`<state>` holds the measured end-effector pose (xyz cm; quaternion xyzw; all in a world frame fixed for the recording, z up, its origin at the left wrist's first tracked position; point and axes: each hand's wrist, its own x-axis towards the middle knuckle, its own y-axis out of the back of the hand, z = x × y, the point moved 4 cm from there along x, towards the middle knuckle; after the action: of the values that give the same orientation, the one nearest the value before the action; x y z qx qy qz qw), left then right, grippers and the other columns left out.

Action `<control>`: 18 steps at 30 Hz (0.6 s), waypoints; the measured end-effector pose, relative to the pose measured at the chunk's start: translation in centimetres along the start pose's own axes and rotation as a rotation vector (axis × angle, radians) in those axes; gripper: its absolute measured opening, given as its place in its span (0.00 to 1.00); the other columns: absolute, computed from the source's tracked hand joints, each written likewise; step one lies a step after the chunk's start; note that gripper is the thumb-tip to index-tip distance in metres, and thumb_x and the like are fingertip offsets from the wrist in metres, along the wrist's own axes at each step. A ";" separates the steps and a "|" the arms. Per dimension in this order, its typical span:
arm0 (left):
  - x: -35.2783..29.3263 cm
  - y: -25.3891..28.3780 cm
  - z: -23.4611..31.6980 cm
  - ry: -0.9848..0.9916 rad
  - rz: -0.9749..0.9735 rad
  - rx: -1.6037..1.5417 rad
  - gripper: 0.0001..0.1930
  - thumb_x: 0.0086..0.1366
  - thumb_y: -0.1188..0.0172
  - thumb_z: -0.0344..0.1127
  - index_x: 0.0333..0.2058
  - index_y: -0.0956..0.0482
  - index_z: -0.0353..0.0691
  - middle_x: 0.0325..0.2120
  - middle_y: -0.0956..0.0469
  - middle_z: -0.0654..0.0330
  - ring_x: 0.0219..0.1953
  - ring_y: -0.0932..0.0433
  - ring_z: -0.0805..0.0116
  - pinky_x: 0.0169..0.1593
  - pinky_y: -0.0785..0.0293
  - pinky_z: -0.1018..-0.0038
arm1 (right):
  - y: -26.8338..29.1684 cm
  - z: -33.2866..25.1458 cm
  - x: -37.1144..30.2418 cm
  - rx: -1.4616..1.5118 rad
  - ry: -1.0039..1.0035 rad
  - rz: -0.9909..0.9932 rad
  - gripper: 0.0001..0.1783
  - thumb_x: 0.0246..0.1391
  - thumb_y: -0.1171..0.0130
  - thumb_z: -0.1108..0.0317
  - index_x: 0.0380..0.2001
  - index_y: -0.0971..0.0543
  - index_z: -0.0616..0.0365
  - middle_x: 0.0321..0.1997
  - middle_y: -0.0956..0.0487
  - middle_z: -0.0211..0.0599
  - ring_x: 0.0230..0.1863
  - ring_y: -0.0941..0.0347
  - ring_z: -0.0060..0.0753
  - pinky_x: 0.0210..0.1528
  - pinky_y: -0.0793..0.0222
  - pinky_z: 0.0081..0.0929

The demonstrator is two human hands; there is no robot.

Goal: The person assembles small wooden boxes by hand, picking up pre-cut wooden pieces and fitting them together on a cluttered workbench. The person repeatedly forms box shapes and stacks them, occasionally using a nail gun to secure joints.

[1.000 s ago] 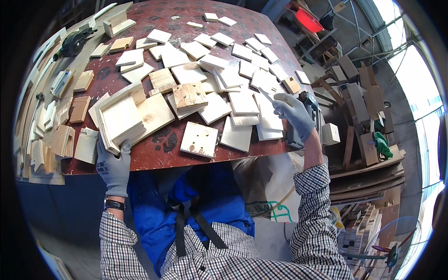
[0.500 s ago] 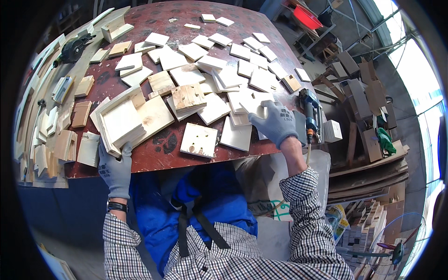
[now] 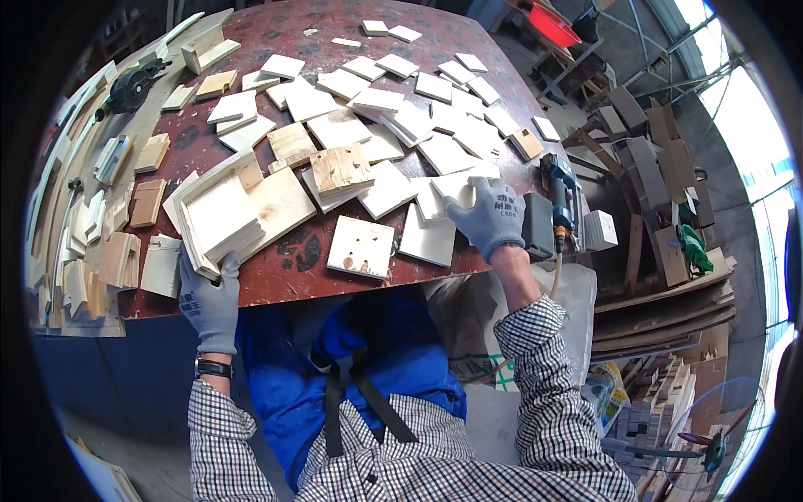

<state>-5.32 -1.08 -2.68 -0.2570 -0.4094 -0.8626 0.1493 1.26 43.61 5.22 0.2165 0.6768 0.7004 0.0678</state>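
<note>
My left hand, in a grey glove, grips the near lower edge of an open wooden box that tilts at the table's front left; its thumb lies on the near side and its other fingers are partly hidden. Grey-gloved too, my right hand is over the near edge of the loose wooden squares, thumb spread from the fingers, nothing visible between them. A blue and black nail gun with an air hose lies just to its right, beside a dark grey box. A square with knot holes lies between my hands.
The dark red table bears many pale wooden squares. Along its left side are wood offcuts and a black power tool. A stack of small boards stands at the right edge. Beyond are stacked panels and a red basin.
My right hand has shifted slightly left and toward me, its thumb still spread. The left hand keeps its hold on the wooden box. The whole view has moved slightly.
</note>
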 end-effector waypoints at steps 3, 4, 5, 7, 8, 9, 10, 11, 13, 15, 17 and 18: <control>0.0 0.0 -0.1 -0.006 0.001 0.022 0.33 0.68 0.30 0.53 0.58 0.25 0.30 0.51 0.20 0.43 0.53 0.21 0.41 0.57 0.25 0.55 | -0.5 -1.4 -0.8 -0.045 0.071 0.045 0.36 0.53 0.36 0.36 0.52 0.18 0.55 0.50 0.19 0.49 0.52 0.21 0.49 0.57 0.31 0.51; 0.0 0.0 -0.2 -0.003 -0.004 0.022 0.33 0.68 0.30 0.53 0.58 0.25 0.30 0.50 0.20 0.43 0.53 0.21 0.41 0.57 0.25 0.55 | -0.5 -1.9 -1.1 -0.073 0.081 0.030 0.37 0.53 0.36 0.34 0.52 0.18 0.55 0.49 0.19 0.48 0.52 0.21 0.49 0.56 0.32 0.51; 0.0 -0.1 -0.2 -0.001 -0.010 0.021 0.33 0.68 0.30 0.53 0.58 0.25 0.30 0.50 0.20 0.43 0.53 0.21 0.41 0.57 0.25 0.55 | -0.4 -2.5 -1.4 -0.102 0.091 0.014 0.38 0.52 0.36 0.32 0.52 0.18 0.55 0.49 0.20 0.48 0.51 0.21 0.48 0.56 0.32 0.51; -0.1 -0.2 -0.3 -0.039 0.018 0.019 0.32 0.68 0.30 0.53 0.57 0.25 0.31 0.49 0.20 0.44 0.52 0.20 0.41 0.56 0.25 0.55 | -0.6 -3.2 -1.8 -0.179 0.110 -0.003 0.42 0.52 0.37 0.26 0.52 0.19 0.55 0.47 0.21 0.48 0.51 0.22 0.46 0.53 0.34 0.50; -0.1 -0.2 -0.3 -0.058 0.032 0.018 0.32 0.68 0.30 0.52 0.57 0.25 0.31 0.49 0.20 0.44 0.51 0.20 0.42 0.55 0.24 0.55 | -0.6 -3.5 -1.7 -0.192 0.088 -0.037 0.43 0.53 0.38 0.26 0.53 0.19 0.55 0.48 0.21 0.48 0.52 0.22 0.46 0.54 0.34 0.51; -0.2 -0.1 -0.2 -0.045 0.015 0.017 0.31 0.68 0.30 0.52 0.57 0.24 0.31 0.49 0.20 0.44 0.51 0.20 0.42 0.55 0.24 0.55 | -0.2 -4.1 -1.6 -0.204 0.068 -0.073 0.44 0.53 0.39 0.25 0.54 0.20 0.54 0.49 0.21 0.48 0.53 0.22 0.46 0.55 0.34 0.51; -0.1 0.2 -0.2 -0.033 0.004 0.020 0.31 0.68 0.30 0.52 0.56 0.24 0.31 0.48 0.20 0.44 0.50 0.20 0.42 0.54 0.24 0.54 | 0.2 -4.6 -1.2 -0.211 0.051 -0.105 0.44 0.54 0.40 0.24 0.55 0.20 0.54 0.50 0.20 0.48 0.54 0.22 0.46 0.57 0.34 0.52; -0.1 0.4 0.0 -0.021 -0.007 0.024 0.31 0.68 0.30 0.52 0.56 0.24 0.31 0.48 0.20 0.44 0.49 0.20 0.42 0.54 0.24 0.54 | 0.4 -4.7 -0.7 -0.260 0.025 -0.188 0.46 0.54 0.41 0.23 0.57 0.21 0.54 0.54 0.20 0.48 0.57 0.23 0.46 0.59 0.34 0.51; -0.1 1.0 0.1 -0.025 0.010 0.034 0.31 0.67 0.30 0.52 0.56 0.24 0.30 0.48 0.20 0.43 0.49 0.20 0.41 0.54 0.24 0.54 | 0.2 -4.9 0.5 -0.263 0.033 -0.263 0.52 0.53 0.43 0.21 0.63 0.24 0.57 0.60 0.21 0.53 0.64 0.25 0.51 0.72 0.47 0.54; 0.0 0.0 -0.2 -0.059 -0.001 0.085 0.37 0.67 0.31 0.56 0.60 0.28 0.29 0.51 0.21 0.41 0.53 0.20 0.40 0.55 0.22 0.54 | -0.2 -4.0 0.7 -0.294 0.038 -0.239 0.55 0.52 0.43 0.21 0.66 0.27 0.60 0.62 0.21 0.56 0.68 0.28 0.54 0.79 0.60 0.55; 0.2 -0.3 -0.2 -0.065 -0.029 0.117 0.42 0.66 0.32 0.59 0.64 0.32 0.28 0.54 0.23 0.39 0.56 0.21 0.39 0.56 0.21 0.54 | -0.4 -4.0 1.1 -0.283 0.022 -0.314 0.57 0.51 0.42 0.22 0.68 0.29 0.62 0.63 0.22 0.58 0.70 0.30 0.55 0.81 0.67 0.55; 0.2 -0.2 -0.1 -0.048 -0.038 0.090 0.43 0.66 0.32 0.60 0.64 0.32 0.28 0.54 0.23 0.39 0.56 0.21 0.38 0.56 0.20 0.54 | 0.1 -4.3 1.6 -0.284 0.016 -0.394 0.58 0.51 0.41 0.23 0.69 0.30 0.62 0.63 0.21 0.59 0.71 0.30 0.56 0.81 0.68 0.55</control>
<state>-5.58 -1.01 -2.76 -0.2628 -0.4563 -0.8395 0.1342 -1.84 40.22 5.69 0.0632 0.6011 0.7635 0.2275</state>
